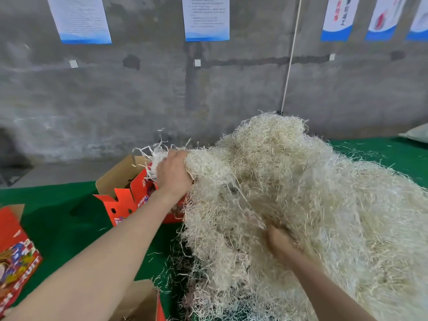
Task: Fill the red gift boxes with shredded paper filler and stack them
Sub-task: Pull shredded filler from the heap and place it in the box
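A big heap of pale shredded paper filler point(312, 193) covers the right half of the green table point(58, 216). My left hand point(173, 172) is closed on a tuft of filler at the heap's left edge, right above an open red gift box point(126, 202) with raised brown flaps. My right hand point(281, 242) is pushed into the heap's front side, fingers buried in the strands. Another red gift box point(16, 256) lies at the left edge, and a third box's brown flap point(139, 302) shows at the bottom.
A grey concrete wall with posted paper sheets point(80, 18) stands behind the table. A white cord point(290, 56) hangs down the wall to the heap. Loose strands lie scattered on the green cloth. A pale bag point(416, 133) rests at far right.
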